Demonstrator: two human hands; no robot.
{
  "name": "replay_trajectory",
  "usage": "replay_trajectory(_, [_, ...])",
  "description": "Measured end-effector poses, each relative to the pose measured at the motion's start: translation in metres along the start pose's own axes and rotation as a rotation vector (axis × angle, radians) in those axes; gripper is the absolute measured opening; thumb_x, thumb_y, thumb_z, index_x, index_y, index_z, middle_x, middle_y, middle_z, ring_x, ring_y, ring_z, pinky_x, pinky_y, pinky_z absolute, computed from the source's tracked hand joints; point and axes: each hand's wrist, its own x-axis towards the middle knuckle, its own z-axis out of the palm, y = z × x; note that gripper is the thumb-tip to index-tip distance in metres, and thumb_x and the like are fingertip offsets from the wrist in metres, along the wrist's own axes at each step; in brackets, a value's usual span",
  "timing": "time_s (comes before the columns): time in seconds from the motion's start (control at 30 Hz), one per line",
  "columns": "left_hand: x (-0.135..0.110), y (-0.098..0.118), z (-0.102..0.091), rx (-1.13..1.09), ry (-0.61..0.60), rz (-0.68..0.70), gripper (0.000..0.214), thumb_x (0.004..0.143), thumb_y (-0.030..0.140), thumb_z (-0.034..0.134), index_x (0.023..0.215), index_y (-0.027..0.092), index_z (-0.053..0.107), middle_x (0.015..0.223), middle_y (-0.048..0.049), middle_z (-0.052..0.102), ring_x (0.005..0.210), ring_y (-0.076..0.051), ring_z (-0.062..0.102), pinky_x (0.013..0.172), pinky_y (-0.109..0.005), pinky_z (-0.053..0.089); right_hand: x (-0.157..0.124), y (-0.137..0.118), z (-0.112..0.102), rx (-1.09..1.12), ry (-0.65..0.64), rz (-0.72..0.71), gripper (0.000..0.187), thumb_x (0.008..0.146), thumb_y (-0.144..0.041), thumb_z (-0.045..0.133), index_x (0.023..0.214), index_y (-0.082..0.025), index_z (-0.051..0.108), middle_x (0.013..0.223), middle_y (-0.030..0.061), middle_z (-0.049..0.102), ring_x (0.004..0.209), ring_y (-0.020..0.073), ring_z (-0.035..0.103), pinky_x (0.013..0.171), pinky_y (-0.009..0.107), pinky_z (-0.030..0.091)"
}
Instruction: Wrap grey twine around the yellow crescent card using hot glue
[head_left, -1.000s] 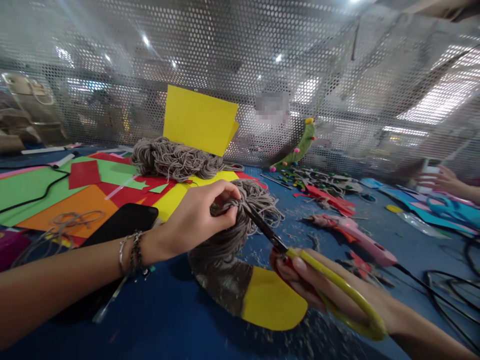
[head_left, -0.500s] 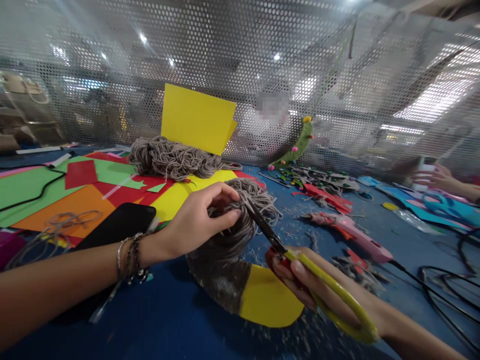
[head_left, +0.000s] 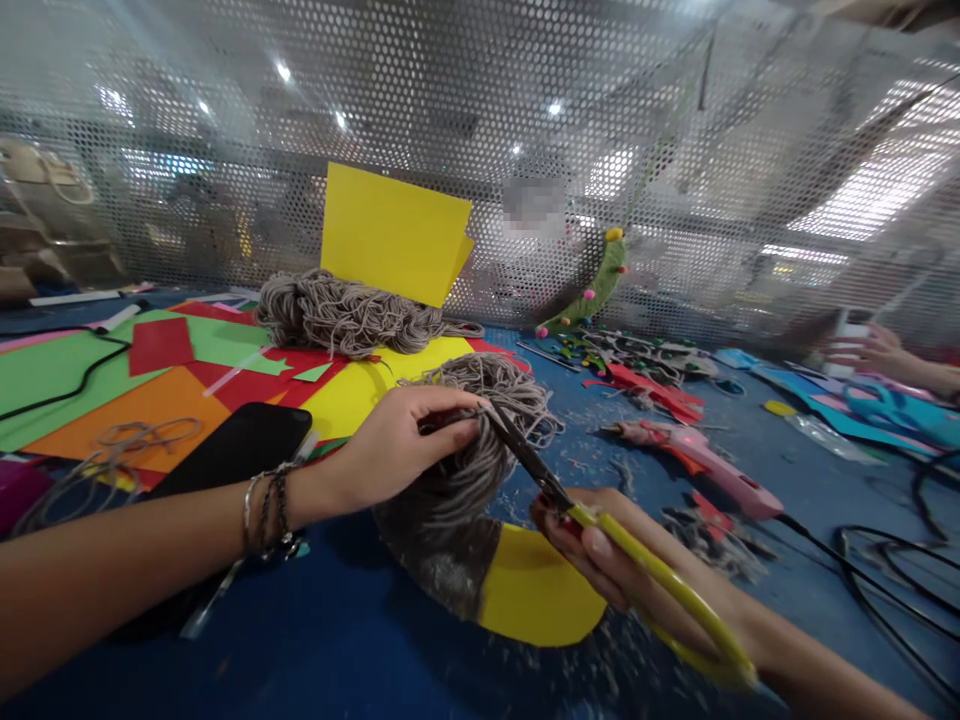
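My left hand [head_left: 409, 440] pinches strands of grey yarn [head_left: 469, 480] between thumb and fingers. The yarn is wrapped round part of a curved piece of card, whose bare yellow end [head_left: 536, 590] shows below. In my right hand [head_left: 592, 540] is a pair of scissors [head_left: 660, 580] with yellow handles and dark blades. The blade tips touch the yarn right beside my left fingertips, and the blades look nearly closed. A loose heap of grey yarn [head_left: 510, 385] lies just behind.
Coloured paper sheets [head_left: 67, 390], a black phone [head_left: 240, 440] and a large yarn bundle [head_left: 352, 315] lie left. A pink glue gun [head_left: 705, 465] with a black cable lies right, among scraps. Another person's hand [head_left: 877, 350] holds something white. A perforated metal screen [head_left: 420, 90] stands behind.
My left fingers have flattened and lowered slightly onto the yarn, with the index finger straighter. The scissors stay at the strands, with their tips almost unmoved.
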Motion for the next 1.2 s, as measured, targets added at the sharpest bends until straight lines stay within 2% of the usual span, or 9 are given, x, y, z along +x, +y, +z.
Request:
replay_trajectory(0.13, [0.000, 0.001, 0.001, 0.067, -0.006, 0.065, 0.016, 0.080, 0.019, 0.048, 0.072, 0.018, 0.063, 0.078, -0.0014, 0.067, 0.076, -0.015, 0.061, 0.074, -0.028, 0.048, 0.002, 0.000, 0.004, -0.065, -0.013, -0.080, 0.055, 0.080, -0.069, 0.030, 0.059, -0.020, 0.039, 0.060, -0.0007, 0.036, 0.056, 0.0099, 0.035, 0.047, 0.021, 0.037])
replay_trajectory(0.27, [-0.002, -0.001, 0.004, 0.106, -0.015, 0.136, 0.017, 0.080, 0.017, 0.047, 0.069, 0.017, 0.060, 0.072, -0.0017, 0.064, 0.071, -0.014, 0.060, 0.070, -0.026, 0.047, 0.001, 0.004, 0.008, -0.074, -0.013, -0.107, 0.052, 0.084, -0.065, 0.027, 0.061, -0.020, 0.036, 0.060, -0.0017, 0.034, 0.052, 0.0083, 0.031, 0.044, 0.020, 0.031])
replay_trajectory(0.43, [-0.005, -0.004, 0.007, 0.122, -0.016, 0.167, 0.017, 0.081, 0.015, 0.046, 0.070, 0.017, 0.059, 0.076, -0.0028, 0.066, 0.072, -0.014, 0.061, 0.069, -0.025, 0.048, 0.000, 0.006, 0.012, -0.059, 0.065, -0.048, 0.051, 0.082, -0.066, 0.032, 0.061, -0.020, 0.038, 0.059, -0.0019, 0.036, 0.054, 0.0094, 0.035, 0.049, 0.021, 0.037])
replay_trajectory(0.53, [-0.005, -0.005, 0.007, 0.133, -0.019, 0.157, 0.019, 0.082, 0.016, 0.047, 0.068, 0.016, 0.060, 0.074, -0.0032, 0.067, 0.071, -0.014, 0.061, 0.069, -0.025, 0.048, 0.000, 0.006, 0.013, -0.061, 0.065, -0.056, 0.054, 0.080, -0.070, 0.032, 0.058, -0.021, 0.034, 0.057, -0.0024, 0.035, 0.053, 0.0094, 0.038, 0.051, 0.023, 0.040])
replay_trajectory(0.73, [-0.007, -0.009, 0.009, 0.146, -0.022, 0.133, 0.021, 0.082, 0.017, 0.046, 0.073, 0.015, 0.064, 0.080, -0.0052, 0.070, 0.074, -0.015, 0.064, 0.072, -0.027, 0.050, 0.000, 0.008, 0.016, 0.031, -0.035, 0.054, 0.053, 0.082, -0.070, 0.025, 0.062, -0.021, 0.035, 0.043, -0.0065, 0.031, 0.036, 0.0063, 0.036, 0.034, 0.019, 0.028])
replay_trajectory(0.83, [-0.008, -0.014, 0.011, 0.144, -0.032, 0.124, 0.022, 0.081, 0.016, 0.046, 0.084, 0.017, 0.068, 0.088, -0.0044, 0.072, 0.080, -0.015, 0.065, 0.078, -0.028, 0.051, 0.000, 0.006, 0.016, 0.086, -0.023, -0.012, 0.054, 0.080, -0.070, 0.030, 0.059, -0.020, 0.037, 0.048, -0.0054, 0.034, 0.039, 0.0065, 0.043, 0.036, 0.019, 0.034])
replay_trajectory(0.97, [-0.008, -0.017, 0.011, 0.134, -0.020, 0.104, 0.025, 0.083, 0.018, 0.046, 0.096, 0.017, 0.068, 0.096, -0.0048, 0.071, 0.087, -0.016, 0.066, 0.083, -0.029, 0.050, 0.000, 0.004, 0.006, 0.157, 0.061, -0.053, 0.053, 0.082, -0.069, 0.027, 0.058, -0.022, 0.034, 0.044, -0.0072, 0.030, 0.037, 0.0063, 0.035, 0.046, 0.024, 0.046])
replay_trajectory(1.07, [-0.005, -0.014, 0.008, 0.127, -0.010, 0.099, 0.025, 0.082, 0.020, 0.048, 0.098, 0.016, 0.067, 0.099, -0.0062, 0.071, 0.090, -0.017, 0.065, 0.085, -0.030, 0.050, 0.002, 0.001, -0.015, -0.032, 0.158, 0.007, 0.050, 0.083, -0.065, 0.031, 0.058, -0.022, 0.036, 0.044, -0.0061, 0.035, 0.038, 0.0071, 0.034, 0.047, 0.026, 0.045])
replay_trajectory(1.2, [-0.002, -0.008, 0.003, 0.101, -0.004, 0.109, 0.025, 0.081, 0.021, 0.048, 0.099, 0.017, 0.065, 0.103, -0.0063, 0.069, 0.095, -0.018, 0.063, 0.089, -0.032, 0.048, -0.002, 0.001, -0.049, -0.614, 0.123, 0.112, 0.043, 0.078, -0.058, 0.046, 0.057, -0.020, 0.045, 0.053, 0.0005, 0.050, 0.046, 0.0113, 0.043, 0.044, 0.026, 0.033])
